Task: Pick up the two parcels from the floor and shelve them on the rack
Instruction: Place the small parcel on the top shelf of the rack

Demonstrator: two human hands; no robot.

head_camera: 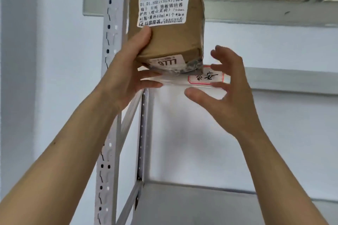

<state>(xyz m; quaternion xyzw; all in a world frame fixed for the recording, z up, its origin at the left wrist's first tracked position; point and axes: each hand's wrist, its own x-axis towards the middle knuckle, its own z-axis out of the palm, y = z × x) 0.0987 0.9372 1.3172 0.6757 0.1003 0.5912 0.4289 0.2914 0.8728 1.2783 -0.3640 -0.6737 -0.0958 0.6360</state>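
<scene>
My left hand [128, 76] is nearest, its grip closed on the lower corner of the upright parcel [170, 36] above the shelf [274, 78] edge; my right hand [230, 86] hangs open beside.

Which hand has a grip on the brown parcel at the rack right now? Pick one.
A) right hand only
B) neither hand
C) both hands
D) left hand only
D: the left hand wraps the lower end of the brown parcel, thumb on its front, while the right hand is spread open beside it at the shelf edge, not touching the parcel.
</scene>
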